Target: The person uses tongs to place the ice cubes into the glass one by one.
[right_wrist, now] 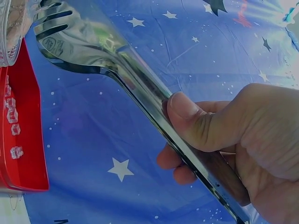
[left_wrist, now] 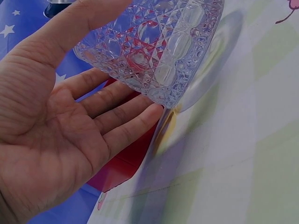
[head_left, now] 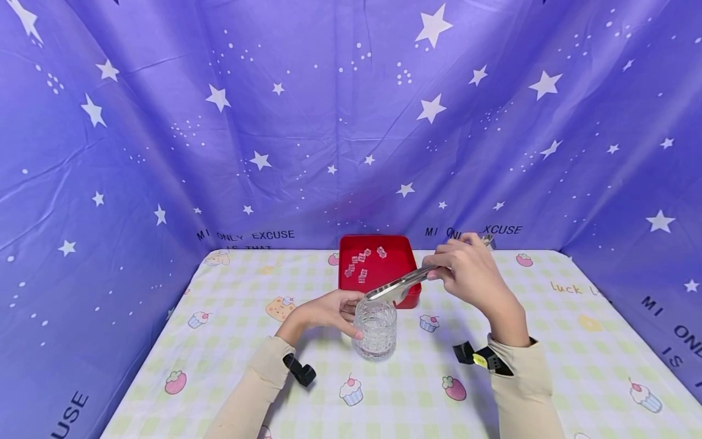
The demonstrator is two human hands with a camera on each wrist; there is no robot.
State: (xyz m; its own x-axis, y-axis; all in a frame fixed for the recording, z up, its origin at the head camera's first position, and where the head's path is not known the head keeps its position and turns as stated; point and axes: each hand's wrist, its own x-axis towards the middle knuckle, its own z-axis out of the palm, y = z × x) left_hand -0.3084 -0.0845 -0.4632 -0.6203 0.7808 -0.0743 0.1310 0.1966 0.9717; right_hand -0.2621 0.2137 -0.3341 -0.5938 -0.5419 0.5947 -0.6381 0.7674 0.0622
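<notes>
A clear cut-glass tumbler (head_left: 375, 332) stands upright on the table in the head view. My left hand (head_left: 331, 311) holds its side, thumb in front and fingers reaching behind; the left wrist view shows the patterned glass (left_wrist: 154, 46) between them. With thumb and fingers, my right hand (head_left: 471, 274) grips metal serving tongs (head_left: 403, 282). The tongs slant down left, their tips at the tumbler's rim. In the right wrist view the slotted tong head (right_wrist: 60, 37) lies beside the glass; whether it clasps anything cannot be told. Several clear cubes (head_left: 362, 275) lie in a red tray (head_left: 392, 274).
Directly behind the tumbler sits the red tray, near the table's far edge. A checked cloth (head_left: 219, 366) with printed cupcakes and strawberries covers the table. Blue star-patterned curtains (head_left: 329, 122) hang behind and at both sides.
</notes>
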